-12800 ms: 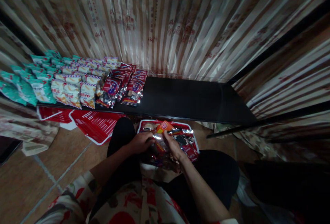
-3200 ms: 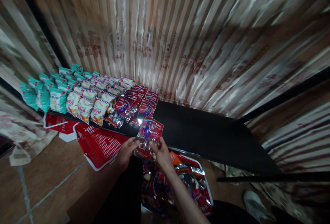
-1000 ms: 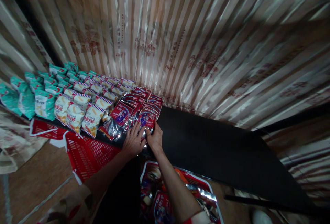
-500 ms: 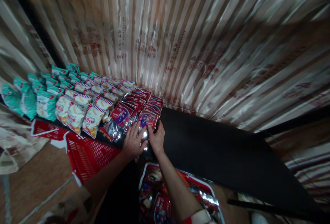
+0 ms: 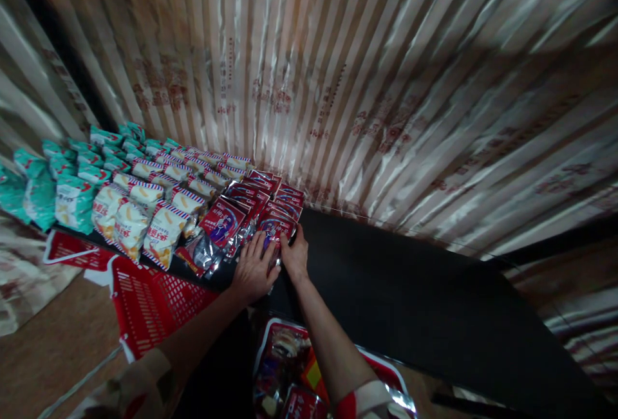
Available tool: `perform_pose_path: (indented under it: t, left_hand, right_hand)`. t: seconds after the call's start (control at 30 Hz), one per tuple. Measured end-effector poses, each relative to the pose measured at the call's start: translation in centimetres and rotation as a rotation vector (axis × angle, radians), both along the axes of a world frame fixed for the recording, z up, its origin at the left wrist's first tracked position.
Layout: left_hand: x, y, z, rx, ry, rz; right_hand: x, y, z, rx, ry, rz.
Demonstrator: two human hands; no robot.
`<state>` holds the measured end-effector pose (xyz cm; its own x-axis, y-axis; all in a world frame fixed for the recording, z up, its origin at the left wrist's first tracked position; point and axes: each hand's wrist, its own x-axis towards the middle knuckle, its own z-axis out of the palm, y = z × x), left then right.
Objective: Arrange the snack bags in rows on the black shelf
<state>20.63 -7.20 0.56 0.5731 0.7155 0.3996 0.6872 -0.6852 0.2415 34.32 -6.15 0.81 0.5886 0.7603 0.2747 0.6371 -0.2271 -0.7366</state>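
Observation:
A red and purple foil snack packet (image 5: 271,223) lies at the front of a row of overlapping packets on the black shelf. My left hand (image 5: 255,270) rests on its lower left part, fingers stretched out and lying flat. At its lower right edge, my right hand (image 5: 295,255) grips it between thumb and fingers. The bottom of the packet is partly hidden under both hands. Just left stands another row of the same red packets (image 5: 224,221), with a crumpled silvery front end.
White snack bags (image 5: 167,233) and green bags (image 5: 74,203) stand in rows to the left. The black shelf (image 5: 386,284) stretches right, before a striped curtain (image 5: 299,71). Below are a red basket (image 5: 149,306) and another basket (image 5: 261,348) holding packets.
The view has shifted slightly, so the bags and baskets sit further left and lower. Both hands stay at the same front packet, with the right hand closer around its edge.

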Motion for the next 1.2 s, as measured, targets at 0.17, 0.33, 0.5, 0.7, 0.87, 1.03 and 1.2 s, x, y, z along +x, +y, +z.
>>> perform_pose_path:
  t: [0.17,0.33,0.5,0.7,0.87,1.03,1.2]
  left_hand:
    - [0.5,0.2,-0.1,0.002,-0.004,0.031]
    - [0.6,0.1,-0.4,0.021,-0.019,0.04]
    - [0.4,-0.1,-0.4,0.043,-0.041,0.033]
    - [0.2,-0.2,0.4,0.07,-0.052,0.002]
    - [-0.1,-1.8,2.4,0.061,-0.064,-0.029]
    - [0.1,-5.7,2.6,-0.016,-0.063,-0.133]
    - [-0.5,-11.0,0.8,-0.094,-0.048,-0.281]
  right_hand:
    - [-0.1,0.7,0.0,-0.044,0.069,-0.014]
    - [-0.1,0.9,0.1,-0.031,0.043,0.019]
    - [-0.2,0.0,0.3,0.024,0.074,0.001]
    - [-0.4,-2.6,0.4,0.052,0.079,-0.051]
    - [-0.2,-6.1,1.4,0.078,0.036,-0.074]
    - [-0.7,-9.9,1.9,0.039,0.016,-0.079]
    - [-1.9,-13.9,1.3,0.049,0.02,-0.056]
